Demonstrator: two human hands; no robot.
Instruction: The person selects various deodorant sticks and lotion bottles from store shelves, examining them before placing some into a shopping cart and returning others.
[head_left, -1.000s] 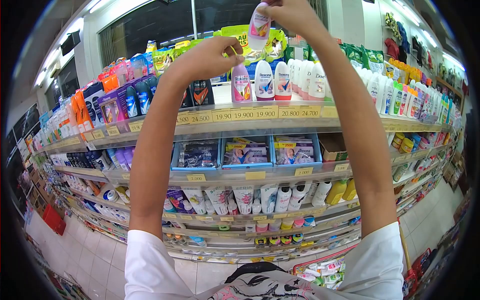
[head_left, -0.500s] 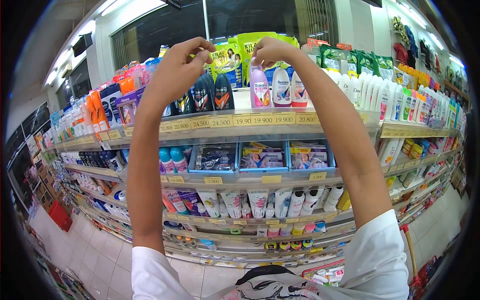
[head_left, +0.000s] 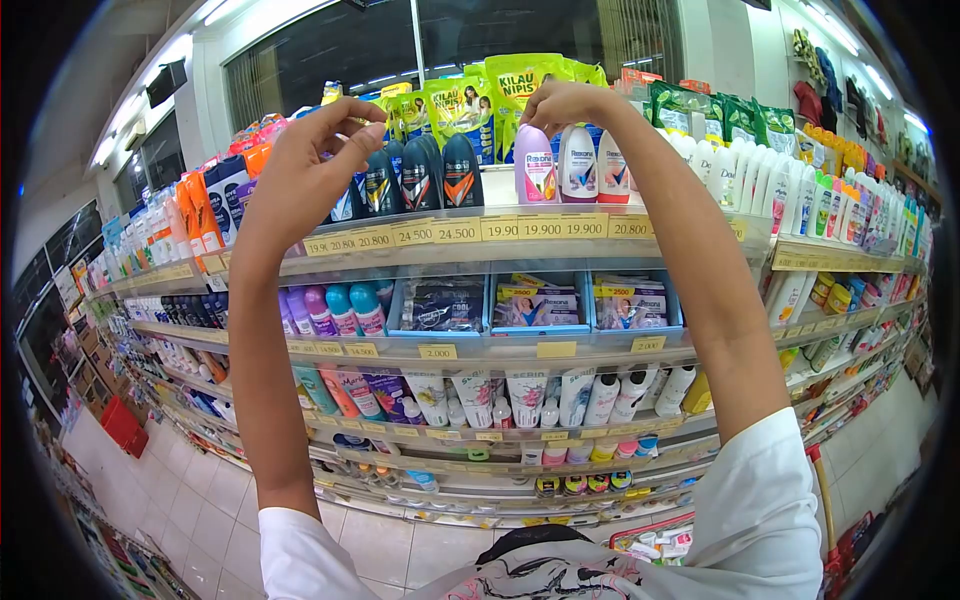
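The fingers of my right hand (head_left: 570,105) are closed at the top of a lilac Rexona deodorant bottle (head_left: 536,168), which stands upright on the top shelf. To its right are a white-and-purple Rexona bottle (head_left: 579,165) and a white-and-red one (head_left: 613,170). My left hand (head_left: 318,160) hovers at the left with fingers curved and thumb apart, and I see nothing in it. Beside it stand several black deodorant bottles (head_left: 461,172), one with an orange mark; part of that row is hidden behind the hand.
Yellow-green Kilau Nipis pouches (head_left: 462,115) stand behind the bottles. A strip of price labels (head_left: 543,228) runs along the shelf edge. Below are blue boxes of sachets (head_left: 540,328) and rows of tubes (head_left: 470,398). A red basket (head_left: 122,428) sits on the floor at left.
My left hand has moved left and slightly down, showing more of the black bottles and pouches. My right hand stays at the lilac bottle. The view has shifted slightly.
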